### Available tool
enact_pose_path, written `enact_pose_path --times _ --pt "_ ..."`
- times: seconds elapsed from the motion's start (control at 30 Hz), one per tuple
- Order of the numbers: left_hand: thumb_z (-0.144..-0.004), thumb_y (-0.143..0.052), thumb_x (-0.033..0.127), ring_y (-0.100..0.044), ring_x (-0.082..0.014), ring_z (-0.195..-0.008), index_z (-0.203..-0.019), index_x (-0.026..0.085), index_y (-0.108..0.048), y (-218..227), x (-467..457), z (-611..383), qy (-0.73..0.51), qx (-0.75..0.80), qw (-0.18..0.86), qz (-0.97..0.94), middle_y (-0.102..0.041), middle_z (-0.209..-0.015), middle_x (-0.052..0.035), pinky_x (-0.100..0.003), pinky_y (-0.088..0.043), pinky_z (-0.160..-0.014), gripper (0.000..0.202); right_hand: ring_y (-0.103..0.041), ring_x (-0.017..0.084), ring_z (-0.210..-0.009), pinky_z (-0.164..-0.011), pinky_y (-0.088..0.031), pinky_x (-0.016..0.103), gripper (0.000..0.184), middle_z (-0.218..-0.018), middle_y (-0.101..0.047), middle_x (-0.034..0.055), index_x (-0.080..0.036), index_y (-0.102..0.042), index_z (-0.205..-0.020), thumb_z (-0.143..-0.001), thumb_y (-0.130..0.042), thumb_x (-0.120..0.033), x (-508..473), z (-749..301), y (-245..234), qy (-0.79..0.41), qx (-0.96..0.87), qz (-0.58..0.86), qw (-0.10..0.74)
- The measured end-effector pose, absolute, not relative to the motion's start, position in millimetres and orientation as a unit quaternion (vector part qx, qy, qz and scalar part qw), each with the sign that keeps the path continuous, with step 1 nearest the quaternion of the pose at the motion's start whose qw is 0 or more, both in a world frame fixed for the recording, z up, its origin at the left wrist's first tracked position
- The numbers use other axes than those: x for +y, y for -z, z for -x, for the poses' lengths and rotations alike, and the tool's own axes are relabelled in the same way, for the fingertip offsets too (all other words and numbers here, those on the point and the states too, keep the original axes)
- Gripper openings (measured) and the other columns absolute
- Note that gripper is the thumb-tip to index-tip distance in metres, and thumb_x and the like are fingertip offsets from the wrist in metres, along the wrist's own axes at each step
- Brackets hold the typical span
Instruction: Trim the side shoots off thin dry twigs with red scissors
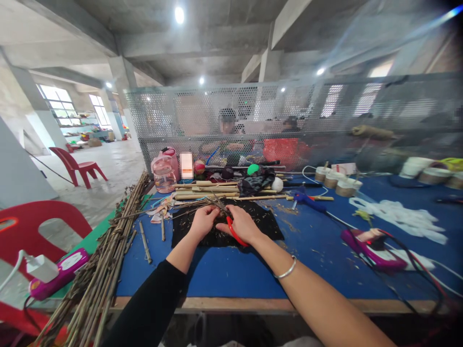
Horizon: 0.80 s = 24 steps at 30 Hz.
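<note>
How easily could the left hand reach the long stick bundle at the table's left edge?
Probably yes: the left hand, on the black cloth, has only blue tabletop and a few loose sticks between it and the bundle. It grips twigs now.

My right hand (241,224) grips red-handled scissors (233,231), the red loop curving under my palm and the blades hidden behind my fingers. My left hand (203,220) pinches a thin brown twig (217,202) just beside them, low over a black cloth (269,225).
</note>
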<state>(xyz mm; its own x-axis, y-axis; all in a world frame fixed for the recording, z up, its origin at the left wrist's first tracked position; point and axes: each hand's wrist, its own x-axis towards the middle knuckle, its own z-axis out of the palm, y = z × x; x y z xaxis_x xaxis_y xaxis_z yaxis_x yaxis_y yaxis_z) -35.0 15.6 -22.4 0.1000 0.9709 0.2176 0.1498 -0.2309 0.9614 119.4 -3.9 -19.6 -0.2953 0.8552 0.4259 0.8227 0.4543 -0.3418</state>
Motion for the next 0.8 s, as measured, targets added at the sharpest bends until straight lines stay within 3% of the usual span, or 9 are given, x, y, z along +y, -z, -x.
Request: enact_pose_path --times 0.67,0.8 --pt "-0.072 -0.051 0.027 -0.049 -0.0106 -0.052 -0.073 0.014 -0.065 20.5 13.6 33.6 -0.506 0.484 0.371 -0.61 -0.062 -0.064 -0.0011 -0.022 -0.038 -0.053 0.019 -0.052 0.025 -0.103 -0.087 -0.04 0.038 0.065 -0.107 -0.058 0.0133 -0.016 -0.048 -0.115 -0.066 -0.064 -0.056 -7.8 -119.5 16.0 -0.035 -0.794 0.522 0.31" --pt "-0.073 -0.051 0.028 -0.056 -0.0143 -0.065 -0.075 0.013 -0.067 19.0 12.3 34.0 -0.492 0.48 0.351 -0.636 -0.066 -0.072 -0.0045 -0.023 -0.041 -0.062 0.022 -0.054 0.025 -0.101 -0.086 -0.04 0.037 0.065 -0.106 -0.058 0.0132 -0.015 -0.048 -0.115 -0.066 -0.063 -0.056 -10.0 -117.4 13.8 -0.039 -0.793 0.523 0.308"
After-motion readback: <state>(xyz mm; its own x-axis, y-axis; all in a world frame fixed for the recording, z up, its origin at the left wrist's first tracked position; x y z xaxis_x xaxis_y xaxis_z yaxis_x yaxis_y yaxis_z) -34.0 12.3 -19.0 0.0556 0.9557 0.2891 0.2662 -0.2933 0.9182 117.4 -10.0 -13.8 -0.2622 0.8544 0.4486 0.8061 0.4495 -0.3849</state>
